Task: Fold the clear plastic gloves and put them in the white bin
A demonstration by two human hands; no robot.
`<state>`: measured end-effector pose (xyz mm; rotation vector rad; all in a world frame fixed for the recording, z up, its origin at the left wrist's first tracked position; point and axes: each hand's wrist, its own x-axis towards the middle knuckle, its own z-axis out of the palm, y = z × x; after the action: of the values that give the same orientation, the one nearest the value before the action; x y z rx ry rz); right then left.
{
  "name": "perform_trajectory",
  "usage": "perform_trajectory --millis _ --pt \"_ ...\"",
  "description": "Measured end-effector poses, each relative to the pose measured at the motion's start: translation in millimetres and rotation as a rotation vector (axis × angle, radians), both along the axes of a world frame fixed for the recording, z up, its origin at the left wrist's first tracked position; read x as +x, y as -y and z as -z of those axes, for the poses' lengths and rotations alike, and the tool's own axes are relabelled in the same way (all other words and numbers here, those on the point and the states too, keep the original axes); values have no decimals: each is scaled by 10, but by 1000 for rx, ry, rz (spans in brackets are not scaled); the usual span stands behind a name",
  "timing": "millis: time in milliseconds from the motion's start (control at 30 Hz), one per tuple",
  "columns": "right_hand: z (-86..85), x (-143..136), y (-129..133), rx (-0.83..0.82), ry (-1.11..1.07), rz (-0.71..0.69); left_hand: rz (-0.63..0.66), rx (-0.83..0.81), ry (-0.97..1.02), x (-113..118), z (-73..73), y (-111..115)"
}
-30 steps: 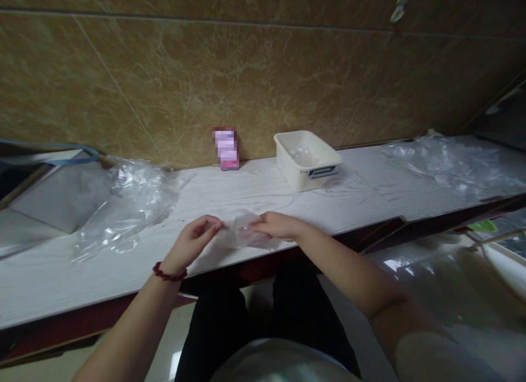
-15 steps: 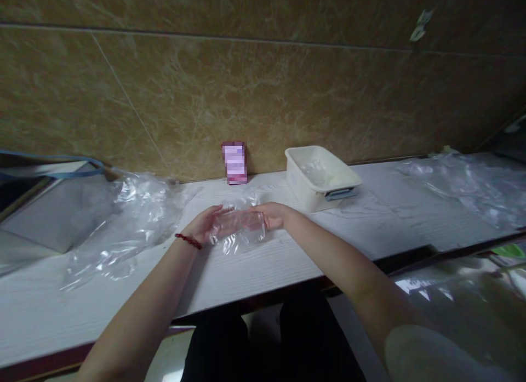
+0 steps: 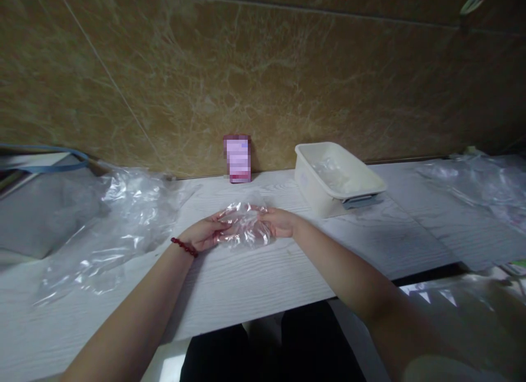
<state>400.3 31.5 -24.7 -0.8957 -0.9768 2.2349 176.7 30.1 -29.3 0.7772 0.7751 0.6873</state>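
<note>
A crumpled clear plastic bag (image 3: pixel 246 228) is held between my two hands, just above the white wood-grain table (image 3: pixel 246 278). My left hand (image 3: pixel 205 232), with a red bead bracelet at the wrist, grips the bag's left side. On the right side, my right hand (image 3: pixel 281 222) is closed on the same bag. Some of the fingertips are behind or under the shiny film. Whether anything lies inside the bag I cannot make out.
A cream plastic bin (image 3: pixel 324 193) with clear pieces inside stands right of my hands. A phone (image 3: pixel 239 158) leans on the brown tiled wall (image 3: pixel 271 86). Clear plastic bags (image 3: pixel 135 206) lie at left beside a box (image 3: pixel 49 212); more clear film (image 3: pixel 489 179) lies at far right.
The plastic between my hands is more bunched up; before, it was stretched flatter and longer. Both hands still hold it. The view has shifted slightly.
</note>
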Motion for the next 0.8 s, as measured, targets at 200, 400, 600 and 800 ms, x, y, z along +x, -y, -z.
perform_trajectory --millis 200,400,600,800 --pt "39 -47 -26 27 52 75 -75 -59 -34 21 -32 0" --pt "49 -83 -21 70 154 168 -94 -36 20 17 -77 5" --pt "25 -75 3 116 130 161 -130 -108 72 22 -153 8" --pt "14 -80 17 136 44 170 -75 -66 -51 86 -153 96"
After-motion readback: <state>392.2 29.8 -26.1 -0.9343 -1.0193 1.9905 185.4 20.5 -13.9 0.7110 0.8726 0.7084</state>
